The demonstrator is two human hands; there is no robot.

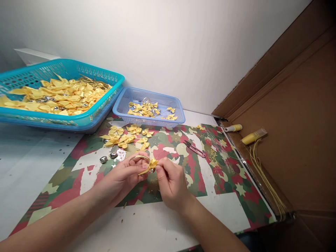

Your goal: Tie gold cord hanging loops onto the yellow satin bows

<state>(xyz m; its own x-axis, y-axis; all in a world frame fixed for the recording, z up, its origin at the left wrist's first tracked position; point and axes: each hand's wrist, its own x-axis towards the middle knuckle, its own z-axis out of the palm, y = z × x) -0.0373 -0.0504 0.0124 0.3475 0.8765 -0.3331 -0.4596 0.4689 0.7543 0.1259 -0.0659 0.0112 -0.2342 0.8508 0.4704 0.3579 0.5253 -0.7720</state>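
A yellow ribbon bow (152, 163) is pinched between my two hands above the patterned table cover. My left hand (131, 172) is closed on the bow's left side, and a loop of gold cord (139, 157) arches over its fingers. My right hand (172, 180) pinches the bow's right side with thumb and forefinger. A small shiny piece shows just under the bow, partly hidden by the fingers. Beyond my left hand lie several loose yellow bows (126, 139) and two silver heart-shaped charms (103, 159).
A turquoise basket (105, 105) heaped with yellow bows stands at the left, beside a blue basket (162, 122) holding more bows. Pink-handled thread snips (194, 149) lie to the right. Yellow thread spools (254, 136) and hanging gold cords (267, 189) sit along the cardboard edge.
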